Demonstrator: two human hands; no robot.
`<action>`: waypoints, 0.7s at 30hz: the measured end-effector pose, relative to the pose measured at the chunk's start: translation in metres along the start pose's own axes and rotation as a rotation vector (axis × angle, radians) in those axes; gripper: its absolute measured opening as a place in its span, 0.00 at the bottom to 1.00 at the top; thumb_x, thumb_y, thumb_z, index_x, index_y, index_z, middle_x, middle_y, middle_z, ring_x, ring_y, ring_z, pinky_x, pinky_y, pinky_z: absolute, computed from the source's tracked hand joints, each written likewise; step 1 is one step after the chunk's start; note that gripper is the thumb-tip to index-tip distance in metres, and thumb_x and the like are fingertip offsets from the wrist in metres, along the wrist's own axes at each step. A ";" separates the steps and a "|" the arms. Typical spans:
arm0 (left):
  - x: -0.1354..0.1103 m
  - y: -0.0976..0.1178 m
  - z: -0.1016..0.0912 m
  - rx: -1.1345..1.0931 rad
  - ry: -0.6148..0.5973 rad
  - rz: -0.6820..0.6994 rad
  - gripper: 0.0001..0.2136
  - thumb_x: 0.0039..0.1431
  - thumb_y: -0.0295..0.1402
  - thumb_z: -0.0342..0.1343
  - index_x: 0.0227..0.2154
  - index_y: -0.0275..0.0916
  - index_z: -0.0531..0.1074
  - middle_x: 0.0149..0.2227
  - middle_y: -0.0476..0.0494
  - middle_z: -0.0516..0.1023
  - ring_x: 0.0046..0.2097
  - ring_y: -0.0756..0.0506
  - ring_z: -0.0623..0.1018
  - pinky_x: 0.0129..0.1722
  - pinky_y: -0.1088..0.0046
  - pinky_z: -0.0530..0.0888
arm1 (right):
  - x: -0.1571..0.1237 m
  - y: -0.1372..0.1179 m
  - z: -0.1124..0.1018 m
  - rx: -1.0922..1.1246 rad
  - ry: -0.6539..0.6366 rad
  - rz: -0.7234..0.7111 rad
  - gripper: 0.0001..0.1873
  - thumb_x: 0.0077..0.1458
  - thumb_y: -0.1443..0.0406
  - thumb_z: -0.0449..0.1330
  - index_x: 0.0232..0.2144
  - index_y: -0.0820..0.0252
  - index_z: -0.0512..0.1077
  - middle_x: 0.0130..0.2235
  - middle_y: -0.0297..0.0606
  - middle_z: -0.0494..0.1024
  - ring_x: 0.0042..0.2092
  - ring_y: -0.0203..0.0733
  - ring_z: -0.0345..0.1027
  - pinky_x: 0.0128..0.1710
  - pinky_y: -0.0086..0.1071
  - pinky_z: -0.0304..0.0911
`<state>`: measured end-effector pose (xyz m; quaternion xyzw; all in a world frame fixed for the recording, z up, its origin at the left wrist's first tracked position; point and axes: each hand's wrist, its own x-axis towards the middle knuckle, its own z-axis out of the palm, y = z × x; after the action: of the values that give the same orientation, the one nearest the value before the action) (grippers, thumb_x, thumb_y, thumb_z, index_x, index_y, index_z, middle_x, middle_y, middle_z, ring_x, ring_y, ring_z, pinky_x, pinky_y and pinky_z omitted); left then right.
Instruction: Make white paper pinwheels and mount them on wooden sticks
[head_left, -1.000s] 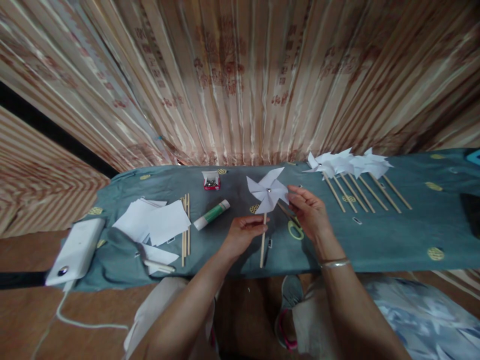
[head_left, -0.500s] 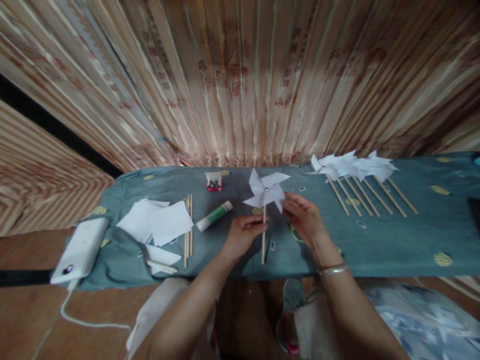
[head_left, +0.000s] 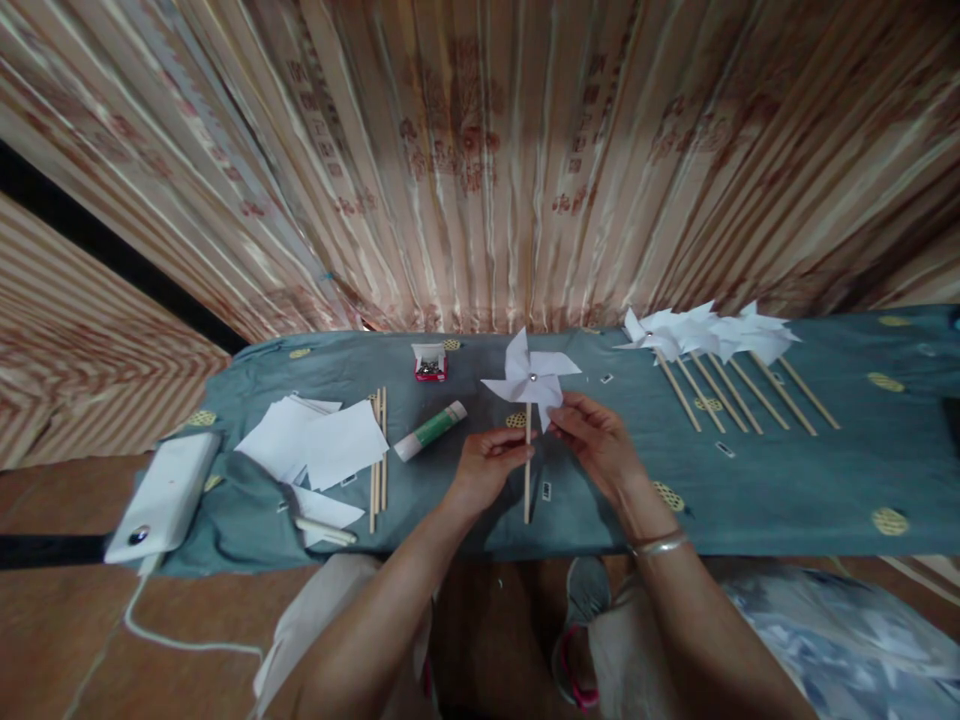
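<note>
At a teal-clothed table (head_left: pixel 750 480) before a striped curtain. Seen at left: a white box (head_left: pixel 161 495), loose paper sheets (head_left: pixel 322 445), spare sticks (head_left: pixel 377 455), a glue stick (head_left: pixel 431 430) and a red pin box (head_left: pixel 430 364). Pinched the stick (head_left: pixel 527 480) upright in left hand (head_left: pixel 486 468), fingers closed round it, over the table's near edge. Met a lower vane of the white pinwheel (head_left: pixel 531 376) with right hand (head_left: pixel 596 445), thumb and fingertips drawn together on the paper. Judged to be mid-adjustment of the vanes; called for a light touch to spare the folds. Seen at far right: a row of finished pinwheels (head_left: pixel 712 335). Hub pin too small to make out; vane edge hidden behind fingertips.

Curtained (head_left: pixel 480 170) home craft table (head_left: pixel 787 490)
</note>
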<state>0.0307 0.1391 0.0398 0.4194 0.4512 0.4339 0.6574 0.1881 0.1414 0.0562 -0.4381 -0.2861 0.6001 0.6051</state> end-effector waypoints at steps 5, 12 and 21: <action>-0.001 0.001 0.001 -0.011 -0.001 -0.006 0.13 0.37 0.32 0.69 0.31 0.38 0.82 0.34 0.45 0.83 0.37 0.44 0.79 0.45 0.67 0.73 | -0.003 0.000 0.006 -0.007 -0.034 0.008 0.19 0.29 0.61 0.77 0.29 0.55 0.80 0.25 0.29 0.80 0.25 0.30 0.69 0.26 0.24 0.64; 0.000 0.002 0.004 -0.038 -0.017 -0.002 0.12 0.36 0.33 0.69 0.29 0.39 0.82 0.33 0.46 0.84 0.40 0.42 0.80 0.47 0.65 0.73 | -0.005 0.000 0.012 -0.043 -0.057 -0.012 0.18 0.30 0.59 0.77 0.27 0.54 0.79 0.23 0.27 0.78 0.24 0.32 0.68 0.28 0.28 0.66; -0.006 0.012 0.001 -0.053 -0.008 -0.064 0.16 0.32 0.35 0.72 0.29 0.37 0.82 0.34 0.43 0.84 0.38 0.42 0.79 0.46 0.65 0.73 | 0.002 -0.005 -0.009 -0.087 0.027 -0.030 0.21 0.37 0.48 0.72 0.30 0.55 0.80 0.29 0.34 0.82 0.29 0.35 0.71 0.31 0.29 0.66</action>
<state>0.0287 0.1368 0.0525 0.3890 0.4502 0.4228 0.6836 0.1987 0.1418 0.0565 -0.4680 -0.3103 0.5718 0.5982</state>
